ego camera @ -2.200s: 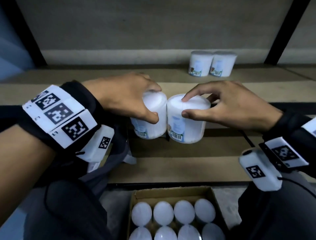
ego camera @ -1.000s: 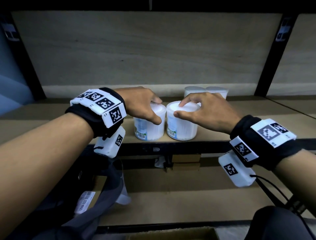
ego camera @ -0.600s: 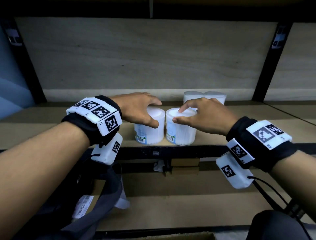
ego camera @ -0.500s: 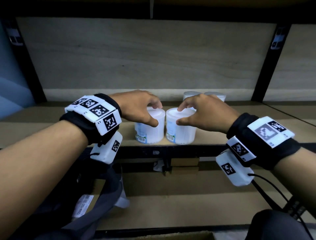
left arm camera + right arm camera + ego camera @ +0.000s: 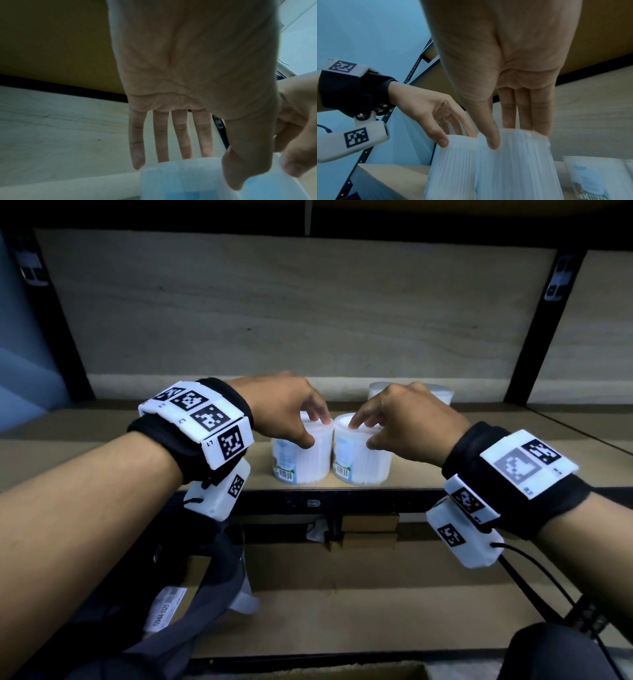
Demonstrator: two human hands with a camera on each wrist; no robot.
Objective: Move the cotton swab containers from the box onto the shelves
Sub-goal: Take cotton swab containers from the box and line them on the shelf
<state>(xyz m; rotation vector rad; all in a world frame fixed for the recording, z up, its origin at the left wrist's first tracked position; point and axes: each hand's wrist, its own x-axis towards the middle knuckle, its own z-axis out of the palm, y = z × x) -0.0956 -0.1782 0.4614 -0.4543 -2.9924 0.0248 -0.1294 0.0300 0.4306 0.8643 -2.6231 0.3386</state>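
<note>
On the front edge of the pale wooden shelf board point(image 5: 137, 446), two white cylindrical plastic cotton swab containers are seen standing upright side by side, just touching or nearly so. The left container point(image 5: 303, 455) is held from above by the left hand point(image 5: 284, 409), whose thumb is pressed against the near side of the rim while the fingers point(image 5: 159, 136) reach down behind the far side. The right container point(image 5: 361, 457) is held in the same way by the right hand point(image 5: 407, 419): the thumb is laid against the front of the rim, and the fingers point(image 5: 523, 108) are extended over the lid towards its far edge. Both containers are shown resting on the shelf, with barcoded labels facing forward. Further back on the same board, two more white swab containers point(image 5: 411, 393) are partly hidden behind the right hand. At the bottom of the head view, the top edge of a brown cardboard box point(image 5: 376, 671) is visible below the shelving.
</note>
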